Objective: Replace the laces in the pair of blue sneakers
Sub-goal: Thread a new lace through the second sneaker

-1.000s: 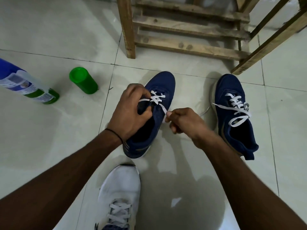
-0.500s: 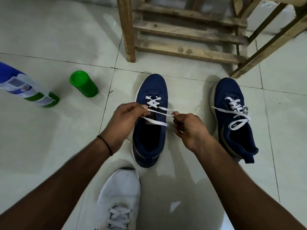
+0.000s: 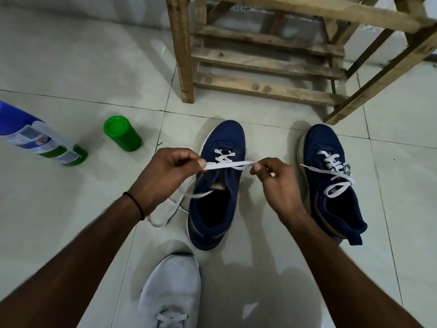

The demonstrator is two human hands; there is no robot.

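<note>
One flat white lace (image 3: 228,165) runs taut, pinched by left hand (image 3: 163,177) and right hand (image 3: 277,183), over a blue sneaker (image 3: 225,136).

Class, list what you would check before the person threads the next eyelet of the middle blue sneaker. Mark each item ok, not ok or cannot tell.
1. Left hand pinches the white lace: ok.
2. Right hand pinches it too: ok.
3. Lace stretched between both hands: ok.
4. Middle sneaker stands upright: ok.
5. That sneaker laced all the way up: not ok.
6. Both lace ends equal in length: cannot tell.
</note>
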